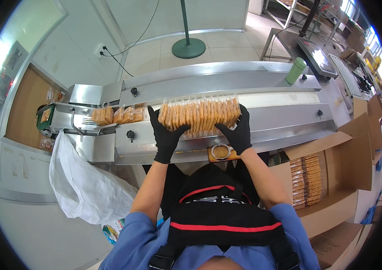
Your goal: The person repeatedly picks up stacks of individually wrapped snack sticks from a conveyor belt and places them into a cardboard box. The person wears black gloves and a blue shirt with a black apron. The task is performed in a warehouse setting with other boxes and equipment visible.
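Observation:
Between my two black-gloved hands stands a long row of clear-wrapped, orange-brown snack packs (199,116), pressed together on edge over the steel conveyor. My left hand (165,136) grips the row's left end, thumb along the near side. At the opposite end, my right hand (238,131) holds it the same way. More wrapped packs (128,114) lie on the conveyor to the left, beside my left fingertips, some upright and some leaning. Whether the held row touches the belt (278,99) cannot be made out.
An open cardboard box (337,182) at right holds two rows of packs. A green bottle (296,71) stands at the conveyor's far edge. Near my right wrist sits a round clear-rimmed lid or dish (221,152). A white sack (83,185) hangs at left.

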The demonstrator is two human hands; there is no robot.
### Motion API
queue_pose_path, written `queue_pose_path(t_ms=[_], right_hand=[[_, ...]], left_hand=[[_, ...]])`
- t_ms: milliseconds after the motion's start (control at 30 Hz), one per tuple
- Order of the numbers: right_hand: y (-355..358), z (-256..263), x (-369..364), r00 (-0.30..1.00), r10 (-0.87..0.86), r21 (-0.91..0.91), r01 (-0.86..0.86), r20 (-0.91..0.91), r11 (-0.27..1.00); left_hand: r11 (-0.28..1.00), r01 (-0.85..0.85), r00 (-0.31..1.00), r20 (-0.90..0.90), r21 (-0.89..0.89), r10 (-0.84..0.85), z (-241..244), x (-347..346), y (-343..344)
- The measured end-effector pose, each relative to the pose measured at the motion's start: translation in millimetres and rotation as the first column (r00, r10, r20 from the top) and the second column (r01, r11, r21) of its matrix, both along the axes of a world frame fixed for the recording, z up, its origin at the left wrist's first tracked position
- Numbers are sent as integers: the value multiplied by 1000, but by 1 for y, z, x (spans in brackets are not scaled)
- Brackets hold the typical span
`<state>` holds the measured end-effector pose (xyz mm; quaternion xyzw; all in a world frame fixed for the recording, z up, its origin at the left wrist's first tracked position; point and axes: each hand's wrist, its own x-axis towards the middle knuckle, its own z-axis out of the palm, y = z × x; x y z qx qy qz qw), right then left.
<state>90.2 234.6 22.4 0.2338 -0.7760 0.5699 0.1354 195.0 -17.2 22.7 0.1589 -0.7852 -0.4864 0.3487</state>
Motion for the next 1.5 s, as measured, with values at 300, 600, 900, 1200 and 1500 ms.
queue_pose_path(t_ms=[300,600,900,1200,1500], right_hand=[[15,-37,7,1000,-24,-108,25,7,994],[170,23,70,878,-467,-400,465,99,790],[355,20,216,281,-959,4,960,-40,281],[356,26,249,247,-969,652,732,16,198],[376,19,232,329,-944,949,296,5,108]], left_hand=[[992,93,996,5,-80,-93,-64,-7,25],[810,522,830,-59,-266,-554,33,-81,178],[241,929,228,-79,-280,-970,43,-98,438],[-42,938,192,616,-345,-764,24,-68,472],[-56,851,206,431,-522,-878,-23,-86,455]])
